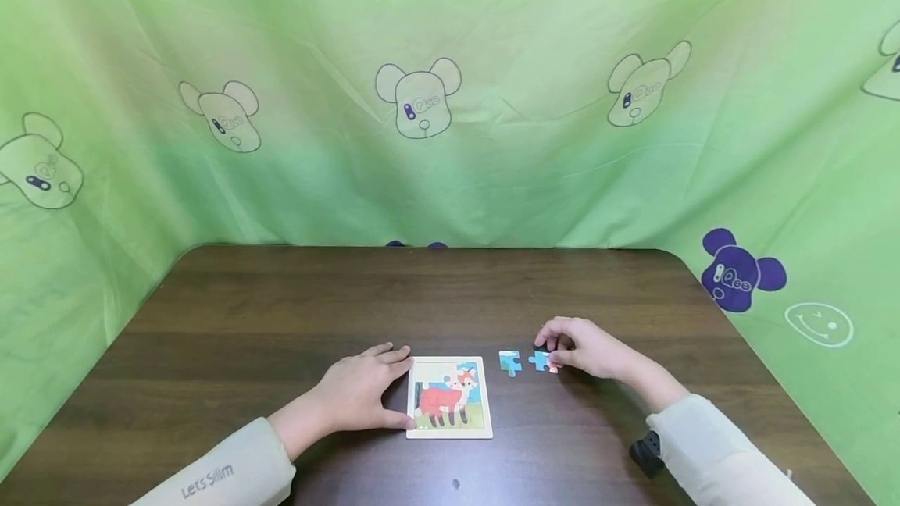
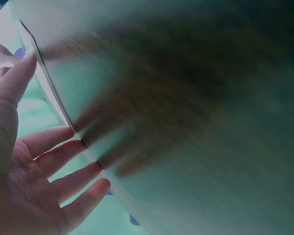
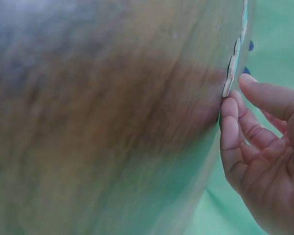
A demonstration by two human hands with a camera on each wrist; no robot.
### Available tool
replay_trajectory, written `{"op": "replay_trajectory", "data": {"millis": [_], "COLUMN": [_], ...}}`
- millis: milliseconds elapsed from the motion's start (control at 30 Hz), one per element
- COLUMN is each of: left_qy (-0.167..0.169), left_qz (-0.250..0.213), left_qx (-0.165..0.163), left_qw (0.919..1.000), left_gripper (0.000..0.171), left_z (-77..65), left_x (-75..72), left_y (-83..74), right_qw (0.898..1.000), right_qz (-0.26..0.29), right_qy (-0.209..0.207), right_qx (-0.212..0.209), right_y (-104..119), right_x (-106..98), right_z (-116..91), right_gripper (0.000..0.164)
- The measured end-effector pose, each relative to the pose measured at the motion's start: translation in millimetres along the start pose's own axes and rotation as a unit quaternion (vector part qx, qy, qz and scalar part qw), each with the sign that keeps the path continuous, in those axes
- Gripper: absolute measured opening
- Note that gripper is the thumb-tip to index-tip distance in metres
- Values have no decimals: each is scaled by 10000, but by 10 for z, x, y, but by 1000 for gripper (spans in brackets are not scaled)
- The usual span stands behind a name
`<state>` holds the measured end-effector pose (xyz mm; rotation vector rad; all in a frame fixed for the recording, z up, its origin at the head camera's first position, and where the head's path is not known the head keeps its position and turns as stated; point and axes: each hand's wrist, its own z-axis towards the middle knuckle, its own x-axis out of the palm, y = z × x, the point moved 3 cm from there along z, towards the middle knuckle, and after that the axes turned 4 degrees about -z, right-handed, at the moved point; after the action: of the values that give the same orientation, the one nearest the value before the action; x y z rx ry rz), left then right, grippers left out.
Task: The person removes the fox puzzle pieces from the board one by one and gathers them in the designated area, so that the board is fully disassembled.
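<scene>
A square puzzle tray (image 1: 450, 435) with a light rim lies on the table, its picture showing a red deer-like animal, with pale bare patches along the top and upper left. My left hand (image 1: 358, 390) rests at its left edge, thumb at the lower corner and fingers spread near the upper one. In the left wrist view, the left hand (image 2: 44, 166) has its fingertips down on the tabletop. My right hand (image 1: 587, 346) is over jigsaw pieces (image 1: 540, 360) right of the tray. In the right wrist view, its fingertips (image 3: 230, 110) meet a piece's edge (image 3: 229, 83), the thumb raised apart.
Another blue jigsaw piece (image 1: 509, 362) lies between the tray and the right hand. The dark wooden table (image 1: 316, 287) reaches back to a green curtain (image 1: 492, 178) printed with bear heads. A black band (image 1: 645, 455) is on the right wrist.
</scene>
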<state>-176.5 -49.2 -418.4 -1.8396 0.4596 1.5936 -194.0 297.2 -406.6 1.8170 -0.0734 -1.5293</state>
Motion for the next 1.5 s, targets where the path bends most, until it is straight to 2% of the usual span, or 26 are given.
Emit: {"op": "replay_trajectory", "data": {"millis": [233, 533, 733, 933, 1133, 1233, 1500], "left_qy": [15, 42, 87, 139, 88, 44, 49], "left_qz": [2, -64, -46, -100, -168, -164, -222], "left_qx": [-20, -37, -43, -74, -43, -9, -19], "left_qw": [10000, 10000, 9999, 9998, 9998, 9999, 9997], "left_gripper": [86, 85, 86, 87, 85, 85, 86], "left_z": [-3, -1, -6, 4, -14, -14, -12], "left_x": [13, -2, -14, -34, -20, -17, -27], "left_y": [12, 2, 4, 12, 4, 3, 18], "right_qw": [9999, 9989, 9962, 9927, 9901, 9894, 9868], "right_qz": [32, 344, 36, -316, -525, -623, -971], "right_qy": [-105, 243, 451, 705, 904, 1027, 1100], "right_qx": [-108, -222, -744, -923, -937, -817, -691], "right_y": [95, 391, 661, 884, 937, 939, 962], "right_x": [-33, 86, 235, 347, 459, 501, 533], "right_z": [60, 265, 411, 530, 578, 584, 576], "right_gripper": [16, 17, 15, 14, 17, 17, 20]}}
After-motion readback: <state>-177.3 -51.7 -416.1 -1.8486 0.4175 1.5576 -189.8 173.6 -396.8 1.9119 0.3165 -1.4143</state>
